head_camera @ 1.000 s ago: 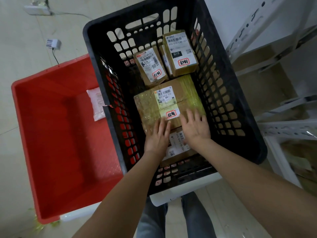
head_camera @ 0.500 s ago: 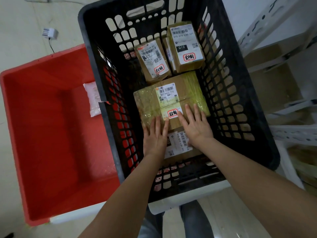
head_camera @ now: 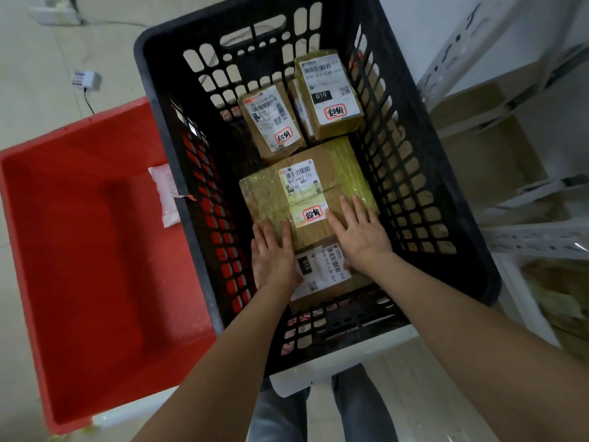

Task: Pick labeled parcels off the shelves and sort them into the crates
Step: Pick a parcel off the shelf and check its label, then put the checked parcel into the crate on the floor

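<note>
Over the last second the left grip [head_camera: 274, 260] has slid to the near left corner of the large taped parcel [head_camera: 338, 173]. The right grip [head_camera: 360, 234] lies flat on top. Both are spread and pinch nothing. The parcel lies in the black crate [head_camera: 197, 30], overlapping a smaller labelled parcel [head_camera: 322, 275]; it looks placed and ready to release.
</note>
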